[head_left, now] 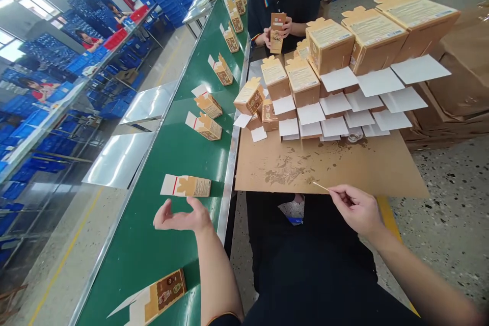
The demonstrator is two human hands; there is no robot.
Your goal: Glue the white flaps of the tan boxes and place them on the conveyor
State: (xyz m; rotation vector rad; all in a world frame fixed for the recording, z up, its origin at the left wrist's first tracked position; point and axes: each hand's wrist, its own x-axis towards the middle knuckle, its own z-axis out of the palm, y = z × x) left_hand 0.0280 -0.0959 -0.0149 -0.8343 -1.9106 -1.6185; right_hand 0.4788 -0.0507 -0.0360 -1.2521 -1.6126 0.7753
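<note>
Thin stick (320, 185) is pinched in right grip (355, 208); carton (198, 187) just beyond spread, empty left grip (183, 218) could be knocked askew by careless contact.

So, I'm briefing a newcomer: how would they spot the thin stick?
Find the brown cardboard sheet beside the green belt. At the sheet's near edge, the right hand pinches the thin stick, pale and slender, unlike the bulky stacked boxes beyond.

A long green conveyor belt (187, 158) carries spaced, open-flapped tan cardboard cartons (200, 187). Beside it, a flat brown cardboard sheet (362, 173) bears dark blotchy stains (284, 172) and stacked brown boxes with white flaps (330, 56).
</note>
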